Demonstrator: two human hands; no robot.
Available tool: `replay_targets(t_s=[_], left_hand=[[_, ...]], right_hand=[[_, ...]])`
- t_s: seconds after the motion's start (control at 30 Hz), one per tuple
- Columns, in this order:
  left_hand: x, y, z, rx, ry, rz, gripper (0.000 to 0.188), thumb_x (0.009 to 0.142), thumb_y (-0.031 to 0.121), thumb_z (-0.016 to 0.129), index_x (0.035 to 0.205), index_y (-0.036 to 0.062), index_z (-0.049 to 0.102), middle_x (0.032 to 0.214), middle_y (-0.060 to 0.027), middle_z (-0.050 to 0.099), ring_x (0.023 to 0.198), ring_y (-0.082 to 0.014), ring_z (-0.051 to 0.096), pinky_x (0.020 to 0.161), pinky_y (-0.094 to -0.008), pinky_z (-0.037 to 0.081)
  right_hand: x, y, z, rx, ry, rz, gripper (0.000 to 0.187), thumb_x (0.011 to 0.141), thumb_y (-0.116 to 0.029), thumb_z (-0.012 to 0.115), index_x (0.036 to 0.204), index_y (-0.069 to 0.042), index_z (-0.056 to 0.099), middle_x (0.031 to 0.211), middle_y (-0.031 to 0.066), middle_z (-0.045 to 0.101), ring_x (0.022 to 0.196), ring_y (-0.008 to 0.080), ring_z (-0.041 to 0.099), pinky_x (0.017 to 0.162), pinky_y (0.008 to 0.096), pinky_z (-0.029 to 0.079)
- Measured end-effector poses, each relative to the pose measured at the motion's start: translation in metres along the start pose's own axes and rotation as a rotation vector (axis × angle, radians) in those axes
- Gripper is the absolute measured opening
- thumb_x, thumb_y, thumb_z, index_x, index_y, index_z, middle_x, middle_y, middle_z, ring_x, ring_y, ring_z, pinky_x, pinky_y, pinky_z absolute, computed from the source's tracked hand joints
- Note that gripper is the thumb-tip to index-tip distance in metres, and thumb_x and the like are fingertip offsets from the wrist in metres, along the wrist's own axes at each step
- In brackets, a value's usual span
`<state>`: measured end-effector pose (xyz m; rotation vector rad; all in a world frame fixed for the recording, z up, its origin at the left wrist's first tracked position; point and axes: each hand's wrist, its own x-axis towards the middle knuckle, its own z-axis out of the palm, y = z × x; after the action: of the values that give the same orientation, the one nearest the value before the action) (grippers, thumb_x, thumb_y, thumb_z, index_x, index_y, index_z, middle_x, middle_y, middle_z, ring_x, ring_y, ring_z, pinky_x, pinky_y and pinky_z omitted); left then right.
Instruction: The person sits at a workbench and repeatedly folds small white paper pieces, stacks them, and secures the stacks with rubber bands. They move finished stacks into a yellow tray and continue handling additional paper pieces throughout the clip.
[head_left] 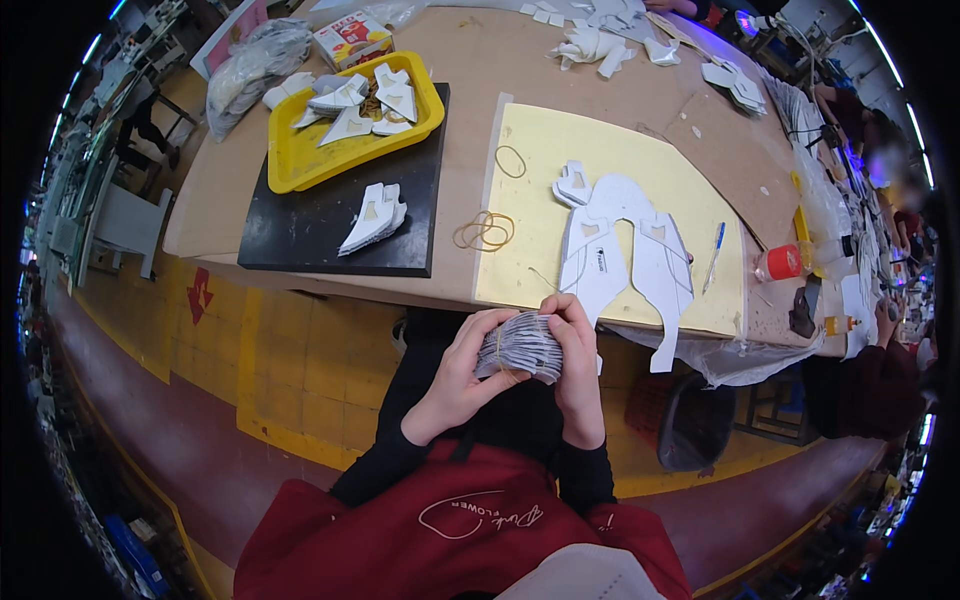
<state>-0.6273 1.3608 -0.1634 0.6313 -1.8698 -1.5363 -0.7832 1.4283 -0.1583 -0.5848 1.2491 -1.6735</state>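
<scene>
Just off the table's near edge, a thick bundle of stacked white cut pieces [520, 350] is held in both hands, its layered edges facing up, with a thin rubber band around it. My left hand [458, 378] is closed on its left side, the thumb along the lower edge. Around the right side my right hand [578, 365] is closed, fingers over the top. Beyond them, a large U-shaped white piece [620, 195], like a shoe upper, lies on a yellow sheet [540, 130]. A small white stack [572, 184] sits at its upper left.
Left, a yellow tray [283, 182] of banded white bundles stands on a black board [300, 235], near another white stack [375, 220]. Loose rubber bands [485, 232] lie between board and sheet. A pen [714, 258] and red-capped jar [780, 263] are at right. A bin [695, 425] stands below.
</scene>
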Motion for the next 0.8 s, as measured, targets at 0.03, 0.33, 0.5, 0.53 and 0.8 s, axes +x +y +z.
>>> replay_targets(t_s=[0.03,0.33,0.5,0.53,0.8], left_hand=[[0.001,0.001,0.000,0.001,0.021,0.001,0.061,0.078,0.010,0.078,0.131,-0.0002,0.050,0.121,-0.0113,0.058,0.112,-0.0212,0.058,0.097,-0.0325,0.045],[0.015,0.010,-0.007,0.397,0.327,0.183,0.061,0.065,0.010,0.086,0.118,0.0014,0.057,0.111,-0.0145,0.063,0.102,-0.0328,0.062,0.088,-0.0392,0.051],[0.018,0.017,-0.009,0.524,0.287,0.280,0.061,0.062,0.006,0.082,0.118,0.0010,0.057,0.112,-0.0155,0.061,0.103,-0.0358,0.060,0.089,-0.0411,0.050],[0.017,0.017,-0.010,0.545,0.272,0.289,0.062,0.062,0.005,0.081,0.119,0.0008,0.057,0.113,-0.0157,0.061,0.104,-0.0361,0.059,0.090,-0.0415,0.050],[0.017,0.021,-0.011,0.587,0.205,0.303,0.061,0.063,0.003,0.078,0.120,-0.0003,0.057,0.113,-0.0164,0.060,0.105,-0.0367,0.058,0.091,-0.0426,0.050]], right_hand=[[-0.002,-0.001,0.004,-0.013,0.057,-0.039,0.012,0.090,-0.004,0.057,0.102,-0.002,0.054,0.096,0.0047,0.055,0.088,0.0101,0.051,0.077,0.0242,0.043],[-0.029,-0.025,0.018,-0.925,0.059,-0.662,0.015,0.068,0.001,0.082,0.081,-0.002,0.074,0.073,0.0061,0.063,0.071,0.0203,0.058,0.066,0.0305,0.045],[-0.027,-0.023,0.019,-1.000,0.086,-0.660,0.014,0.069,-0.001,0.081,0.080,-0.002,0.071,0.073,0.0063,0.061,0.071,0.0213,0.058,0.064,0.0322,0.044],[-0.027,-0.023,0.019,-1.040,0.058,-0.695,0.015,0.069,-0.001,0.081,0.079,-0.002,0.070,0.073,0.0065,0.061,0.070,0.0215,0.057,0.064,0.0325,0.043],[-0.025,-0.013,0.019,-0.954,0.048,-0.676,0.016,0.066,0.000,0.076,0.076,-0.006,0.065,0.069,0.0034,0.055,0.062,0.0200,0.053,0.057,0.0336,0.039]])
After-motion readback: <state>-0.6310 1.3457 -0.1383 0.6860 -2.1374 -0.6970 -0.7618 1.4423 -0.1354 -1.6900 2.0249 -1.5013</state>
